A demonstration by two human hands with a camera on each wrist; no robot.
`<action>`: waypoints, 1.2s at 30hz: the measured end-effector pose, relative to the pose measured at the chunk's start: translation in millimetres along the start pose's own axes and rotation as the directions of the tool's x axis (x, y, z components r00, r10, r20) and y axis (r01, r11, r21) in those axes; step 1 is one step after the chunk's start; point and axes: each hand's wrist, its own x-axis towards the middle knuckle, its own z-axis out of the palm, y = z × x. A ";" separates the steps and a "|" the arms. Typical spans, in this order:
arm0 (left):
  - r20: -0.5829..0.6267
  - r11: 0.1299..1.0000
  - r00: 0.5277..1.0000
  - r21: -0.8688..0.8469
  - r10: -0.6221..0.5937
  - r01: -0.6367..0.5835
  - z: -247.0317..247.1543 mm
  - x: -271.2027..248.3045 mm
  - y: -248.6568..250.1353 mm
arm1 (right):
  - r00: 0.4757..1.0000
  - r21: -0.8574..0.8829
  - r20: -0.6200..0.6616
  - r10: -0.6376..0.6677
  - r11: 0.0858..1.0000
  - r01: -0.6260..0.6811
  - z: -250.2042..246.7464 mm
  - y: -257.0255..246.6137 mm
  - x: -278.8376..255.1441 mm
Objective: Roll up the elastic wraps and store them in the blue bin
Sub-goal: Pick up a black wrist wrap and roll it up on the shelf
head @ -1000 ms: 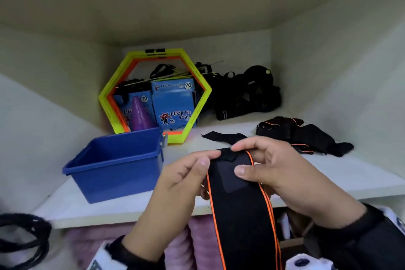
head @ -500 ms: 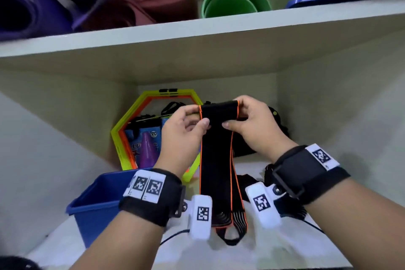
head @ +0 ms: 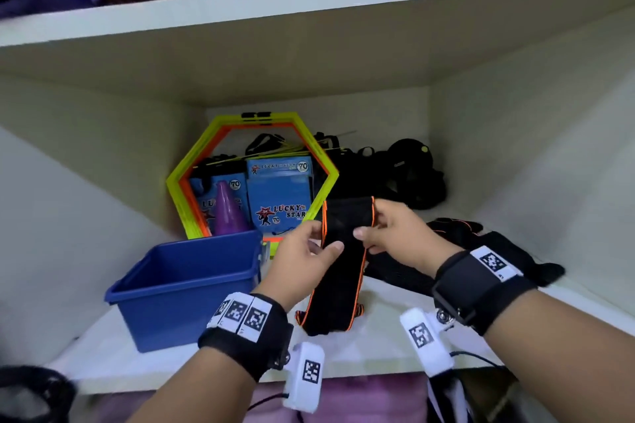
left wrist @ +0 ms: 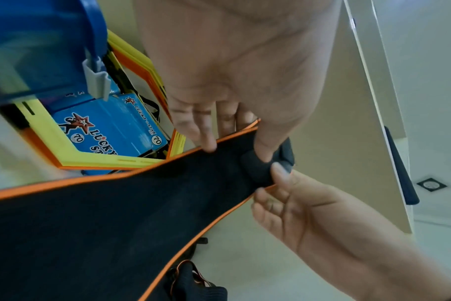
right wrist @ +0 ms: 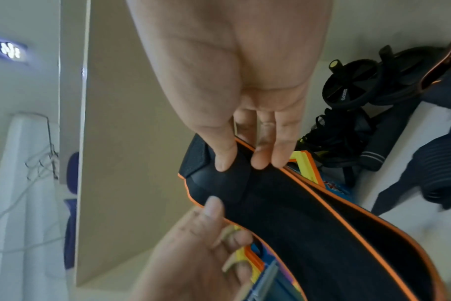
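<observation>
With the blue bin [head: 192, 280] at nine o'clock apparently holding nothing, both the left hand [head: 302, 261] and right hand [head: 400, 233] pinch the top of one black elastic wrap [head: 343, 271], its rolling barely begun, while more wraps [head: 481, 251] wait at three o'clock.

The elastic wrap [head: 343, 251] is black, edged in orange. The bin [head: 178, 288] is deep blue. Behind it a hexagon ring [head: 323, 161] shows neon yellow over orange, framing blue Lucky Star boxes [head: 280, 196] and a purple cone [head: 226, 209]. Wrist straps [head: 481, 288] are black with checkered white tags.
</observation>
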 end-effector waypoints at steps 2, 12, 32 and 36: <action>0.013 0.999 1.000 0.041 0.022 -0.022 -2.9 -2.2 -0.5 | 1.000 0.126 -0.006 0.000 0.992 0.001 -2.5 -14.9 -1.3; -0.053 0.916 0.999 -0.400 0.000 -0.021 -6.3 -11.3 35.8 | 0.982 0.128 -0.182 -0.041 0.990 0.065 22.6 -70.8 -19.8; -0.056 0.834 0.997 -0.546 0.056 -0.078 -27.1 -2.9 57.4 | 0.984 0.167 -0.174 -0.021 0.985 0.050 36.1 -97.5 -19.1; -0.040 0.909 0.998 -0.415 -0.057 0.035 -26.9 27.4 34.7 | 0.991 0.183 -0.115 0.069 0.982 -0.047 31.6 -68.5 16.1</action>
